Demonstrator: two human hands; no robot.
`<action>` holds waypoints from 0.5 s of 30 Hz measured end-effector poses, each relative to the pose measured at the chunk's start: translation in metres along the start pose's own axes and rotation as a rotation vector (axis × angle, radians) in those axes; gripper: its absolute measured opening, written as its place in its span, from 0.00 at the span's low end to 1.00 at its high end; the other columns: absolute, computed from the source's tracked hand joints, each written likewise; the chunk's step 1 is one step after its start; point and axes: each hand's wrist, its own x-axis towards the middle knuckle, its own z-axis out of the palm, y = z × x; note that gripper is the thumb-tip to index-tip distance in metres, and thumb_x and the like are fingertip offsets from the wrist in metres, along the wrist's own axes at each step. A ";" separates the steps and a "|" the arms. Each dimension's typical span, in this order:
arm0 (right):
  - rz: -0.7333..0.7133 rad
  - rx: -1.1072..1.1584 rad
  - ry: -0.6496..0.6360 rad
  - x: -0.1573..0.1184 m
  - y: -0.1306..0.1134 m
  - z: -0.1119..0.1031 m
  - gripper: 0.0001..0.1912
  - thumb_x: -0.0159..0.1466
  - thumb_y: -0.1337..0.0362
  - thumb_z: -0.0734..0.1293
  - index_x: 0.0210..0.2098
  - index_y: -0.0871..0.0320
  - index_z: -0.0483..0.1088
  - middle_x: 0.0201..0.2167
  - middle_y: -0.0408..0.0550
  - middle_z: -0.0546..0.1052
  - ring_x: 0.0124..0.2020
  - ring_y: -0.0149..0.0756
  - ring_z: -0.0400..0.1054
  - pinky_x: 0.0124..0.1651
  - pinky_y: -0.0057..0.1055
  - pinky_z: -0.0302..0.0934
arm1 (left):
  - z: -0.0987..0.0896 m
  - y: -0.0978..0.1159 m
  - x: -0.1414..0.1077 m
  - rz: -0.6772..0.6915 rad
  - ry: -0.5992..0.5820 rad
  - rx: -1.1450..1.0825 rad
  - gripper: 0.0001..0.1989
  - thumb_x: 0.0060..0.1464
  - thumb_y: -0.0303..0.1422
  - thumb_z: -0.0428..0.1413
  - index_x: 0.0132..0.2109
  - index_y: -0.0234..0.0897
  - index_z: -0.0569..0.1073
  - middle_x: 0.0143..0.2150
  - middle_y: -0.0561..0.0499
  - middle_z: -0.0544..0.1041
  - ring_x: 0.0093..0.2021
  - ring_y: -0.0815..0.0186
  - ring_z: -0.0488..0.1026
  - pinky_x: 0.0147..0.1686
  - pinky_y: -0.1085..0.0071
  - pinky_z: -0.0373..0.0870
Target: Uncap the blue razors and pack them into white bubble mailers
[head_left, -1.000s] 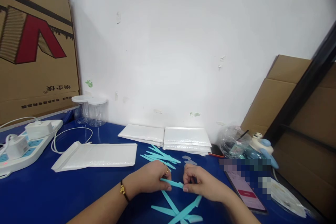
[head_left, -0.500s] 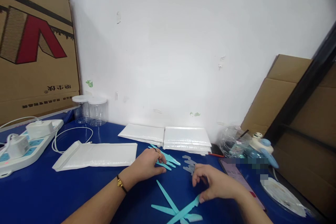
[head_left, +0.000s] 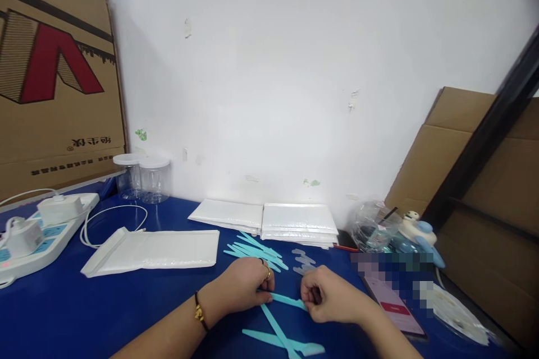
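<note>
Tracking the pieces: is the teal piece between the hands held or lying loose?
Held: the left hand pinches one end of the teal piece, while the right hand holds the other.

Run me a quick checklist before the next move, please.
1. Left hand on one end of the held turquoise stick: ok.
2. Right hand at its other end: ok; firmness of grip: cannot tell.
3. Two nearer turquoise sticks lying apart: not ok, they cross.
4. Turquoise pile lying flat on the table beyond the left hand: ok.
5. Count of clear pieces: cannot tell, they lie bunched.
6. Phone apart from the right hand: ok.
</note>
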 end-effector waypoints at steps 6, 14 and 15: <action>0.009 -0.045 0.083 0.003 -0.010 -0.002 0.02 0.53 0.70 0.65 0.26 0.59 0.69 0.22 0.39 0.68 0.22 0.25 0.60 0.24 0.21 0.52 | -0.002 -0.001 0.004 -0.012 0.014 0.061 0.04 0.52 0.33 0.55 0.34 0.40 0.74 0.33 0.52 0.76 0.36 0.64 0.70 0.35 0.72 0.60; 0.102 -0.179 0.280 0.004 0.006 -0.017 0.04 0.58 0.65 0.65 0.29 0.58 0.71 0.28 0.45 0.74 0.29 0.34 0.67 0.31 0.26 0.57 | -0.025 -0.024 0.003 -0.196 0.143 0.172 0.05 0.54 0.32 0.53 0.35 0.39 0.74 0.35 0.50 0.76 0.40 0.61 0.70 0.40 0.68 0.59; 0.113 -0.183 0.304 0.004 0.008 -0.018 0.04 0.58 0.65 0.65 0.30 0.58 0.72 0.29 0.45 0.74 0.30 0.34 0.67 0.32 0.26 0.57 | -0.027 -0.025 0.001 -0.208 0.153 0.154 0.05 0.53 0.32 0.55 0.37 0.40 0.74 0.37 0.50 0.75 0.41 0.61 0.69 0.41 0.68 0.59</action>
